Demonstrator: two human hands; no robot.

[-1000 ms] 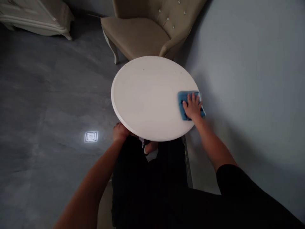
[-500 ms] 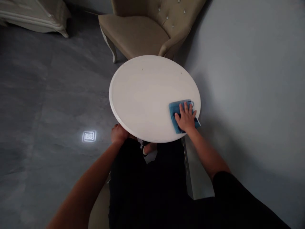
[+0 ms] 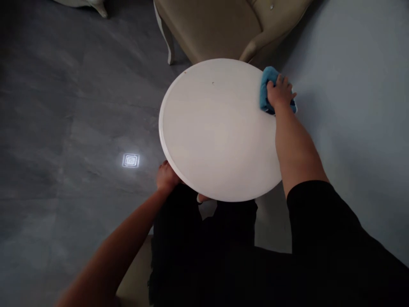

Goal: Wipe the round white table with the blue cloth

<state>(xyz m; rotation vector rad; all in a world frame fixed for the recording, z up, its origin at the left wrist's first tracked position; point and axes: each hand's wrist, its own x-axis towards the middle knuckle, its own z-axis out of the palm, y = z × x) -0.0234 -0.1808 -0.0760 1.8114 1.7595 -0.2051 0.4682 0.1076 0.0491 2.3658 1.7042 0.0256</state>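
A round white table [image 3: 220, 132] stands in front of me, with a few small dark crumbs [image 3: 213, 83] near its far edge. My right hand [image 3: 281, 91] presses a folded blue cloth [image 3: 266, 87] at the far right rim, fingers bent over it. Part of the cloth sticks out past the rim. Low on the left, my left hand [image 3: 168, 177] is up against the table's near-left edge, by my knee. Its fingers are mostly hidden beneath the tabletop, so their grip is unclear.
A beige armchair [image 3: 211, 30] stands right behind the table. A pale grey wall [image 3: 358, 106] runs along the right side. Grey tile floor [image 3: 96, 115] with a bright square light patch [image 3: 131, 160] lies left. A cream furniture leg [image 3: 100, 7] shows at top left.
My right hand has slid the cloth from the near right of the tabletop to its far right rim. Crumbs formerly at the far right no longer show. The view has shifted.
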